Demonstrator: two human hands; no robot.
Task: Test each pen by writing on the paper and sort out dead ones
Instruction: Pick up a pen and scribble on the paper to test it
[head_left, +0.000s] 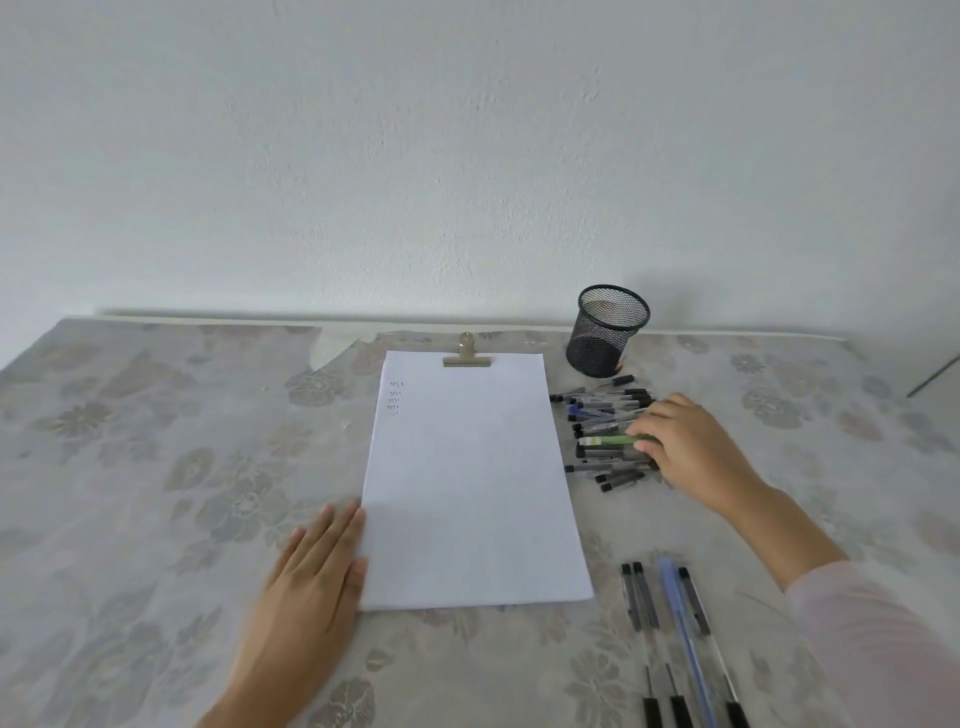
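The untested pens (608, 431) lie heaped right of the paper (467, 493). Our right hand (691, 447) touches the green pen (610, 440); we cannot tell whether its grip is clamped on it. Our left hand (317, 566) lies flat, fingers straight, at the sheet's edge. Risk: dragged neighbours may roll into the four separated pens (675, 623).

a white sheet of paper (475, 483) lies flat, with a few small handwritten lines near its top left corner. just right of its upper half lies a heap of pens (605, 415), mostly black-capped, with a green pen (608, 441) among them. four more pens (644, 597) lie side by side near its lower right corner, one pale blue.
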